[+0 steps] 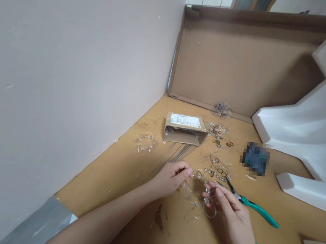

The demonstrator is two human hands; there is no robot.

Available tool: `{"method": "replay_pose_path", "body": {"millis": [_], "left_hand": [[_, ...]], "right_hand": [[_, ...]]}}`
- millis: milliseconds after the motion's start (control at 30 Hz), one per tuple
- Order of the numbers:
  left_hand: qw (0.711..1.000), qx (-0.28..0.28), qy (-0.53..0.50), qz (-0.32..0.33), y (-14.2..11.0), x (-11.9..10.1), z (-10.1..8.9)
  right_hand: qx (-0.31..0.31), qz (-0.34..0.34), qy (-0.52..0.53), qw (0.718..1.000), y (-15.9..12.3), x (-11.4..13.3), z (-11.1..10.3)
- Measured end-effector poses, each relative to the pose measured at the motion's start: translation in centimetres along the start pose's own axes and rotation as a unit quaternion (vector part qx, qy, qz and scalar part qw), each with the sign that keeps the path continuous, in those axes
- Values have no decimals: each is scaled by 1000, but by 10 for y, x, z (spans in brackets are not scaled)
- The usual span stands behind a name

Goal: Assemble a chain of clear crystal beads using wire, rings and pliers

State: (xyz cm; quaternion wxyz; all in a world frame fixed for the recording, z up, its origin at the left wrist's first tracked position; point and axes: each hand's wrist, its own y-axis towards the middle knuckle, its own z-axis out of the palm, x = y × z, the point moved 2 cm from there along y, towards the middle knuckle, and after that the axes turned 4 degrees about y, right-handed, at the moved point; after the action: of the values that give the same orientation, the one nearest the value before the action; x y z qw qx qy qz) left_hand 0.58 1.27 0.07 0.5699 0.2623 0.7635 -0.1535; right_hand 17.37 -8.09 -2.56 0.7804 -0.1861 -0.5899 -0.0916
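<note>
Bare forearms (132,204) are reaching in, with the right hand (236,215) pinching a beaded wire piece (206,201) above the table (177,242) and the left hand (174,175) narrowly pinching a fine strand (189,188), probably to steady the flimsy work between them. Silvery and springy-looking, the piece is curling into a loose loop below clear beads. Green-handled needle-nose pliers (259,210) are lying beside the right hand, seemingly for easy reach, while farther off straight wires (180,152) are fanning out before an open cardboard box (185,121).

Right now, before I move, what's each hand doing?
Left hand: fingers pinched together; what they grip cannot be told.
Right hand: closed, holding beaded wire.
</note>
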Motion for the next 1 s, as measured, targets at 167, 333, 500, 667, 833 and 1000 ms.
{"method": "replay_pose_path", "body": {"millis": [167,333,500,667,833,1000], "left_hand": [[1000,4,-12,2,0,0,0],[1000,2,-10,0,0,1,1],[999,3,-31,-8,0,0,1],[997,4,-71,-18,1,1,1],[996,-1,-85,-22,2,1,1],[996,1,-86,-19,2,1,1]], "right_hand": [[4,-3,-1,1000,0,1,1],[1,-14,-7,1000,0,2,2],[-8,-17,-9,1000,2,-1,-2],[-7,-20,-9,1000,3,-1,-2],[6,-34,3,999,2,-1,0],[10,-39,-22,999,1,1,0]]}}
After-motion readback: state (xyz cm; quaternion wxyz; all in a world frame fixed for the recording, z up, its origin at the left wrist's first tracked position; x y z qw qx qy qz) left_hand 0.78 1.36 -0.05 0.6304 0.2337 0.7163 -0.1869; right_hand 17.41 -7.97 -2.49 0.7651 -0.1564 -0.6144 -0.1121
